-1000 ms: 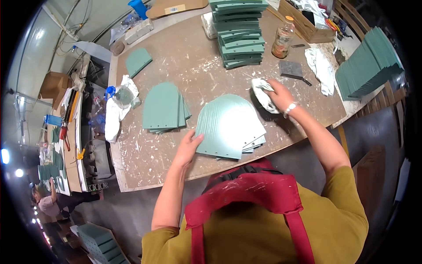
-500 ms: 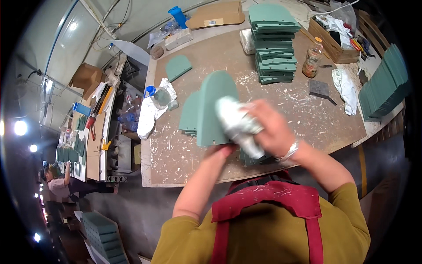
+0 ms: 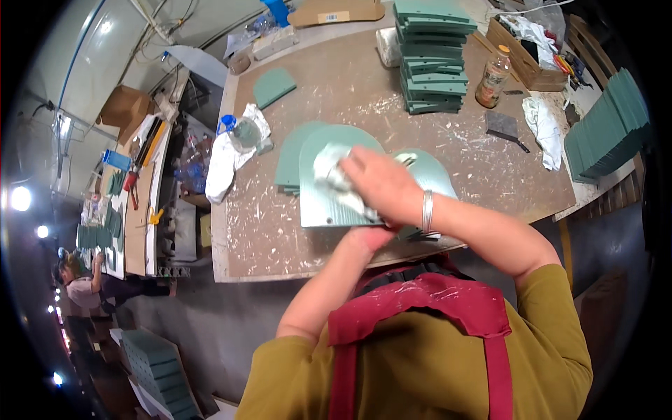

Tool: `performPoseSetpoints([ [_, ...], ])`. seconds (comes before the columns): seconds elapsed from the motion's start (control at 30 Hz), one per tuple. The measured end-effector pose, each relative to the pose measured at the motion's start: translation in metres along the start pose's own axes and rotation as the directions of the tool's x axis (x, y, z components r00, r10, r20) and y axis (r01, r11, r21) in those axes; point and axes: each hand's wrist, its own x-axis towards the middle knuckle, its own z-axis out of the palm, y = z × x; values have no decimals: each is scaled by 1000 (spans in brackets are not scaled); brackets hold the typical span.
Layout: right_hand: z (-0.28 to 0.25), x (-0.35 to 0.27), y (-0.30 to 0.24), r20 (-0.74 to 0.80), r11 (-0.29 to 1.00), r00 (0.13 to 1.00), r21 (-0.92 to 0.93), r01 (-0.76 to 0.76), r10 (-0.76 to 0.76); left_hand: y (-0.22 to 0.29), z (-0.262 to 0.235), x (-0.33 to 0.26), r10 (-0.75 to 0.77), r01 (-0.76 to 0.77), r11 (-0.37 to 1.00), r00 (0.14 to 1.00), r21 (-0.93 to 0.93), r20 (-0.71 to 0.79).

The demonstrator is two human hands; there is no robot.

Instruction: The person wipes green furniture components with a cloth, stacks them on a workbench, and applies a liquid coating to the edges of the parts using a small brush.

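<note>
A green round-topped panel faces up in front of me, its flat edge with small holes toward me. My left hand holds it from below at that near edge, its fingers hidden under the panel. My right hand presses a crumpled white cloth against the panel's face. Further green panels lie behind it to the left, and another green panel shows to its right, partly behind my right hand.
On the workbench are a tall stack of green panels, a bottle, a dark sanding block and a single panel. White rags lie left, beside a blue-capped container. A co-worker stands far left.
The panel has tipped from steeply tilted to flatter, its face now turned up. My right hand has moved the cloth left across it. The view has shifted slightly.
</note>
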Motion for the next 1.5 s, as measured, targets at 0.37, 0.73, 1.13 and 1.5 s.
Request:
performPoseSetpoints([
  [0.37,-51,-85,6,584,781,811,498,-376,18,66,-41,-20,391,-388,484,898,784,203],
  [0.73,-58,-116,32,483,190,756,773,-605,443,115,29,-35,927,-223,-55,349,973,133],
  [1.13,-28,-130,43,508,199,739,748,-634,443,277,-5,-56,869,93,-191,479,977,124],
  [1.5,-23,-126,49,489,154,715,762,-629,500,272,-4,-65,786,344,-219,617,913,-44],
])
